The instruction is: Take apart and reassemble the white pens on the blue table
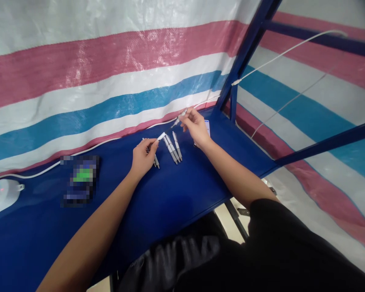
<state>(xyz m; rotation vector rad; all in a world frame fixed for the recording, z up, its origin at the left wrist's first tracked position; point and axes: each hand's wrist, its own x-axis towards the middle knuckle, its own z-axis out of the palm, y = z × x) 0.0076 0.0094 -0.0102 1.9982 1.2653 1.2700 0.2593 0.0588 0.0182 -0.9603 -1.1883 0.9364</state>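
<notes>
Main risk from here, my read: dropped small parts. Right hand [196, 125] has a slim pen piece [179, 118] pinched between thumb and fingertips, dark thin end pointing down-left, held up off the table [176, 198]. Grip looks light; if it slips, the piece could roll toward the far edge by the striped sheet [109, 85]. Left hand [143, 157] pinches a white pen part [161, 137] at its near-left end, thumb against fingers, far-right end sticking out. That end sits right by the top of the loose pens [170, 151], so a careless wrist turn could knock them and scatter the row. Another possible snag: the two held parts being misaligned, since both are tilted and apart. Positions: pen piece is at the right hand's fingertips, far and right of the left hand; white pen part is between the hands, nearer the left. Loose pens lie on the table between the hands, right of the left hand and near-left of the right hand, roughly side by side, rightmost one slightly apart. More pens [157, 163] show partly under and just right of the left hand; can't count them. Phone [207, 127] lies partly hidden behind the right hand, so a bump is possible there too.
</notes>
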